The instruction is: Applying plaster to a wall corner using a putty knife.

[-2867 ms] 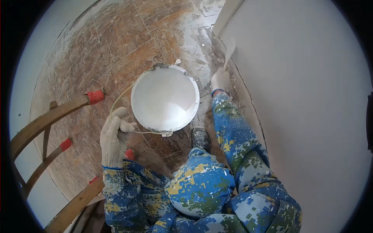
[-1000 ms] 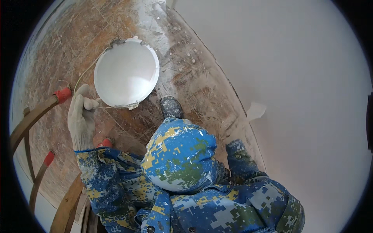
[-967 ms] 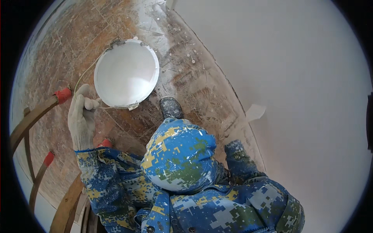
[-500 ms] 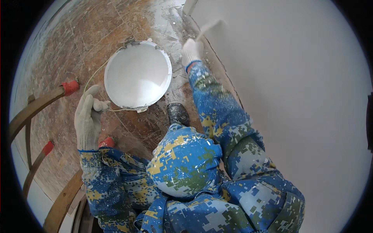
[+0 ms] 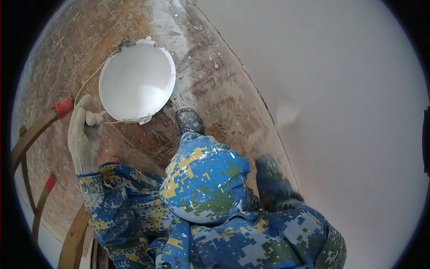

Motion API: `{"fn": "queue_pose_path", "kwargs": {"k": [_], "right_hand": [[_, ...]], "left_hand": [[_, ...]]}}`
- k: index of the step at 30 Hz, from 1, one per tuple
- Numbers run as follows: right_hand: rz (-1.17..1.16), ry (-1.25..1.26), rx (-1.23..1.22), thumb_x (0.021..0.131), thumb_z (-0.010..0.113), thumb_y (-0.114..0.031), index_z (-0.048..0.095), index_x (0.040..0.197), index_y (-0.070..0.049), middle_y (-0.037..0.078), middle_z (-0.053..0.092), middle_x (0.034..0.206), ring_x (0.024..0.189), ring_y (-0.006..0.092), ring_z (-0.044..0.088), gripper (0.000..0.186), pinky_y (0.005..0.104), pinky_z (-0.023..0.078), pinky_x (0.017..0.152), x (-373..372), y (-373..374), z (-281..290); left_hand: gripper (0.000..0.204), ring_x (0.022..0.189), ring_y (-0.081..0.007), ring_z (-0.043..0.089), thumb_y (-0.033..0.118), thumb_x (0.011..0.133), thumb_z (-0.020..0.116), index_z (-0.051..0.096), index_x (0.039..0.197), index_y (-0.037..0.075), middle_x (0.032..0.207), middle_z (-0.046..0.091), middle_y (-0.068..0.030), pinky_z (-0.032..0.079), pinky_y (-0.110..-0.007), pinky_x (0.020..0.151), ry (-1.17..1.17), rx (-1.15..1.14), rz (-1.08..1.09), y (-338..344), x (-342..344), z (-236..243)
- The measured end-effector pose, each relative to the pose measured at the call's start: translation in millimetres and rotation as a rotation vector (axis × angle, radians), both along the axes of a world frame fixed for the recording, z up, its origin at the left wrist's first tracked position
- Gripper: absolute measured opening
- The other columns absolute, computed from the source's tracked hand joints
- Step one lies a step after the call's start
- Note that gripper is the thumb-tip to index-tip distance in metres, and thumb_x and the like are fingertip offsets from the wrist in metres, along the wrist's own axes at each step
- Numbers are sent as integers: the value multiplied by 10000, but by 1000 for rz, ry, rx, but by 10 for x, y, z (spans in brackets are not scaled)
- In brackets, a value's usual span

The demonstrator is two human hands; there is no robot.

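My left hand, in a white knit glove, is closed around the thin handle of a white bucket. The bucket stands on the floor and holds white liquid. My right hand is smeared by motion and low beside the wall. It grips a pale-handled tool whose blurred whitish head is at the wall. Whether that head is a brush or a roller cannot be made out. Both my sleeves are blue camouflage, spattered with white.
Curved wooden legs with red-wrapped ends stand at my left. The brown floor is streaked and spotted with white. My dark boot is between bucket and wall, below my bent knee.
My right hand has swept from far ahead back toward me along the wall, with the tool. The view has shifted, so bucket and left hand appear farther left; the left grip is the same.
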State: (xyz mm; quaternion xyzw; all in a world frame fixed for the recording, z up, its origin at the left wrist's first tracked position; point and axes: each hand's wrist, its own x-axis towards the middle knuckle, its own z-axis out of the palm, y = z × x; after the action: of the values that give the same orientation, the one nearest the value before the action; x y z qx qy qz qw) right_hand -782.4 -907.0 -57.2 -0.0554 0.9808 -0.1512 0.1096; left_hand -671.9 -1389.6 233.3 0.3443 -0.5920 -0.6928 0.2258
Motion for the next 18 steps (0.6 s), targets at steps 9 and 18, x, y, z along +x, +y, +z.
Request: {"fn": "queue_pose_path", "kwargs": {"k": [9,18], "right_hand": [[-409,-287,-542,966,539,-267,603,1234,-29,188,668,1088,1047,309,628,363,389,485,874,923,185,141],[79,-1,-764,990,484,-310,566,1233,64,253,651,1143,1083,397,601,453,420,449,937,-576,-2784,944]], "left_hand": [[381,754,-125,572,135,1011,473,496,1301,-112,742,528,4,509,-333,875,41,49,4,-319,276,108],[356,737,-140,582,160,1026,452,528,1260,-97,733,567,-27,515,-332,848,61,65,-21,-608,564,277]]}}
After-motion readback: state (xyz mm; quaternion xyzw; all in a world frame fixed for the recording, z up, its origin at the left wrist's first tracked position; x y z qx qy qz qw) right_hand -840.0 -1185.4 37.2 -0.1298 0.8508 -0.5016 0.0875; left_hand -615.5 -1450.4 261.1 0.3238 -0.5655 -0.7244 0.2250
